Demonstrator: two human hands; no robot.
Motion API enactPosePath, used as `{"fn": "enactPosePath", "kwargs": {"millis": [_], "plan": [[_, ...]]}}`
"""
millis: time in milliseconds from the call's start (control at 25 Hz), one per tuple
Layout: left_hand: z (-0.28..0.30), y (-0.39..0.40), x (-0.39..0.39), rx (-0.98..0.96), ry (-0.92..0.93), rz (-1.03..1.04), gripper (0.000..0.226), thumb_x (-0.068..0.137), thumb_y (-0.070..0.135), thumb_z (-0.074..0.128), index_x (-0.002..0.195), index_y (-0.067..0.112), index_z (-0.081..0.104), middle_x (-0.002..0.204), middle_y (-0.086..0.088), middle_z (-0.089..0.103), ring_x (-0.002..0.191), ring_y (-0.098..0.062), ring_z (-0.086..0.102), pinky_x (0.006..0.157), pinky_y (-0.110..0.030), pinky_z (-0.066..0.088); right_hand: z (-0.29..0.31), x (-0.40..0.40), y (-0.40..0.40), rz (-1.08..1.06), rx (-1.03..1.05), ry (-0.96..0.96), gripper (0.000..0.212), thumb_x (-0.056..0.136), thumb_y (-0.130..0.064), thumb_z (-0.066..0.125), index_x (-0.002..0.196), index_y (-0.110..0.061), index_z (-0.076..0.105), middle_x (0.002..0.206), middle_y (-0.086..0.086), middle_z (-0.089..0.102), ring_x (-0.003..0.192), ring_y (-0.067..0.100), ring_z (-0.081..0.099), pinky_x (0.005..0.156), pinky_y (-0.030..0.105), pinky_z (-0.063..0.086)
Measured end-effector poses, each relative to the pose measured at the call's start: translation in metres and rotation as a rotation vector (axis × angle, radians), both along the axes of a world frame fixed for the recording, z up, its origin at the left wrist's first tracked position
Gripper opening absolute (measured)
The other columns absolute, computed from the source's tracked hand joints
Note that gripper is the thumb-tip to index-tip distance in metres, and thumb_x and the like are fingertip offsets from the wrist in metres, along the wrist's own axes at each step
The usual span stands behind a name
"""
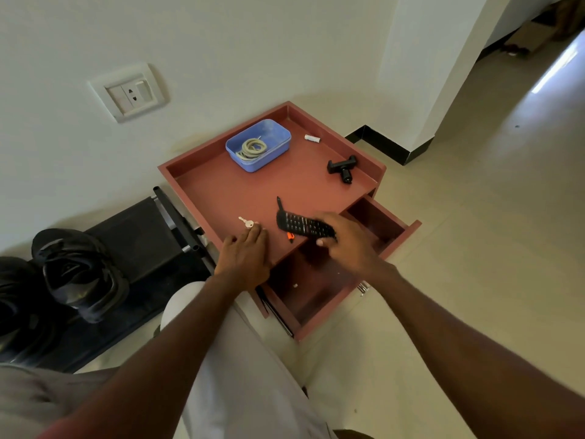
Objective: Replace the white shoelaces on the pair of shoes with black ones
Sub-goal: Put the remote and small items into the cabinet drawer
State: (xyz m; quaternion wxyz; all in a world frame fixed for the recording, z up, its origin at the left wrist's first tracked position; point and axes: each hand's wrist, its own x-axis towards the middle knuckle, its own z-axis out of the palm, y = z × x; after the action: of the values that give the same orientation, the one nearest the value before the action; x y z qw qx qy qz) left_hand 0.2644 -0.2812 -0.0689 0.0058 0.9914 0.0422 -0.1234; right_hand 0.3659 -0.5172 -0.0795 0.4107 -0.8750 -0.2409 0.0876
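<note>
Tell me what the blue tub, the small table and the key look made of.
Blue tub: likely plastic, with a smooth moulded rim and a slightly translucent wall. Small table: probably laminated board, an even reddish-brown matt surface with no grain. Key: metal, pale and shiny.

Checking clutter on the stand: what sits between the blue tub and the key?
Nothing: in the head view the stretch of red tabletop from the blue tub down to the key is bare.

No readable text, labels, brands or numbers anywhere; markings on the black keypad remote (304, 228) too blurred to read.
</note>
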Motion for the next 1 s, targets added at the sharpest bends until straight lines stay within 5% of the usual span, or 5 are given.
{"fn": "enactPosePath", "kwargs": {"millis": [120, 320, 560, 800, 1000], "plan": [[0.007, 0.005, 0.005, -0.177, -0.027, 0.089, 0.051, 0.097, 0.016, 0.048, 0.148, 0.017, 0.048, 0.167, -0.004, 0.034, 0.146, -0.023, 0.042, 0.118, -0.043, 0.026, -0.012, -0.007, -0.019, 0.187, -0.241, -0.012, 0.060, 0.082, 0.002, 0.074, 0.135, -0.025, 0.065, 0.129, -0.007, 0.068, 0.118, 0.012, 0.060, 0.102, 0.033, 0.048], [0.001, 0.005, 0.002, -0.093, -0.058, 0.033, 0.053, 0.103, 0.034, 0.048, 0.152, 0.015, 0.040, 0.168, -0.006, 0.031, 0.149, -0.023, 0.038, 0.118, -0.046, 0.027, -0.025, -0.011, 0.015, 0.317, -0.753, -0.067, 0.022, 0.088, -0.031, 0.072, 0.108, -0.028, 0.067, 0.109, 0.000, 0.070, 0.107, 0.027, 0.069, 0.089, 0.044, 0.058], [-0.005, 0.008, 0.001, -0.036, -0.031, -0.003, 0.067, 0.101, 0.040, 0.051, 0.159, 0.014, 0.030, 0.171, -0.009, 0.024, 0.154, -0.025, 0.031, 0.120, -0.048, 0.028, -0.049, -0.013, 0.056, 0.305, -0.961, 0.041, 0.035, 0.098, -0.020, 0.066, 0.133, -0.016, 0.066, 0.133, 0.012, 0.066, 0.124, 0.034, 0.064, 0.100, 0.043, 0.056], [-0.003, 0.007, 0.001, -0.044, -0.031, -0.012, 0.066, 0.101, 0.038, 0.051, 0.158, 0.012, 0.030, 0.170, -0.009, 0.025, 0.152, -0.025, 0.033, 0.118, -0.048, 0.029, -0.038, -0.023, 0.050, 0.141, -0.840, 0.080, 0.027, 0.097, -0.022, 0.065, 0.123, -0.014, 0.068, 0.122, 0.012, 0.069, 0.114, 0.034, 0.068, 0.093, 0.043, 0.058], [0.006, 0.002, 0.001, -0.058, -0.002, 0.011, 0.063, 0.102, 0.036, 0.049, 0.157, 0.011, 0.031, 0.170, -0.010, 0.024, 0.152, -0.026, 0.032, 0.119, -0.049, 0.027, -0.002, -0.042, 0.040, -0.332, -0.202, -0.215, 0.013, 0.102, -0.031, 0.055, 0.095, -0.020, 0.057, 0.092, -0.006, 0.060, 0.077, 0.015, 0.059, 0.063, 0.033, 0.050]]}}
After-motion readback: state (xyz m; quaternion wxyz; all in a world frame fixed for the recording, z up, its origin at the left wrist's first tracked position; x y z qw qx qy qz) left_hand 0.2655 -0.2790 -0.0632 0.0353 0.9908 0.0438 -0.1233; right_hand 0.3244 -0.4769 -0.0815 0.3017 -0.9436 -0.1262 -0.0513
